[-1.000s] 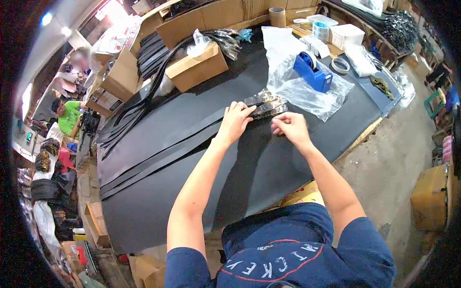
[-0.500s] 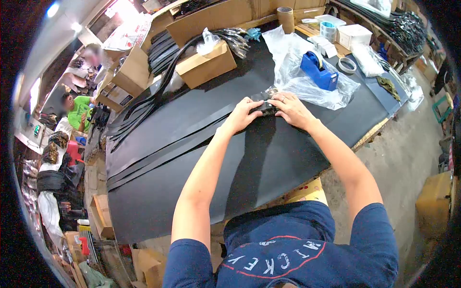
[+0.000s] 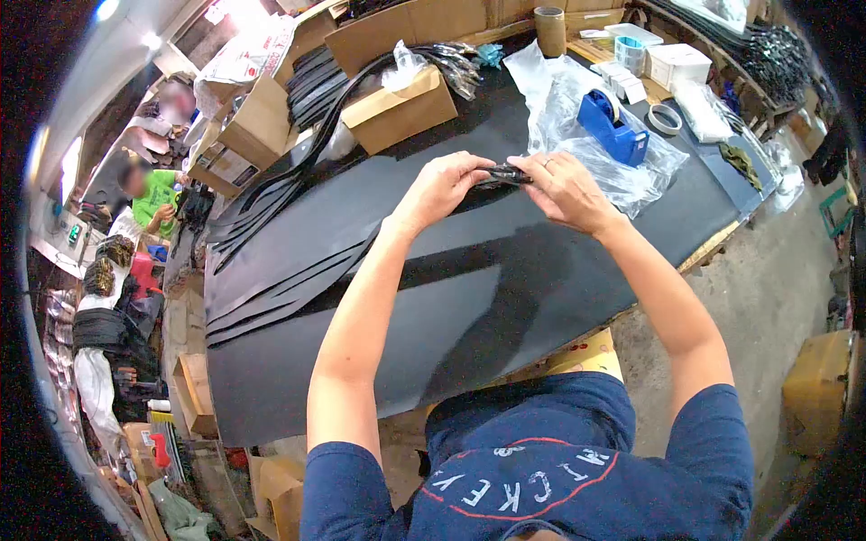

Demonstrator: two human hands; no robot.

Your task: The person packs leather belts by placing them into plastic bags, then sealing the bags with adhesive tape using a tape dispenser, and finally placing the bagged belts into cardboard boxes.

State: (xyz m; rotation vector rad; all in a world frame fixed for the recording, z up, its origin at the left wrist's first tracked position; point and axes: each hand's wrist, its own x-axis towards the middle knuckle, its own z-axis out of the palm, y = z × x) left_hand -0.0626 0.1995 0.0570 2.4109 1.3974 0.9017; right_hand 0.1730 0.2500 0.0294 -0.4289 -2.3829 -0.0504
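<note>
Several long black belts [image 3: 311, 278] run across the dark tabletop from the left edge, their near ends gathered in a bundle between my hands. My left hand [image 3: 446, 187] is closed on the left part of this bundle, thumb and fingers pinching it. My right hand [image 3: 568, 191] grips the bundle's other end, where shiny pieces show, perhaps buckles in clear film. The bundle is raised a little above the table. My fingers hide part of the belt ends.
A cardboard box [image 3: 400, 110] with more belts beside it stands behind my left hand. To the right, a blue tape dispenser [image 3: 613, 128] rests on clear plastic bags [image 3: 550, 99]. A tape roll [image 3: 665, 119] lies farther right. A co-worker in green [image 3: 155, 200] sits at far left.
Both hands have lifted the belt ends off the tabletop, and the fingers now pinch the bundle from its two sides. The belts on the left have spread apart slightly.
</note>
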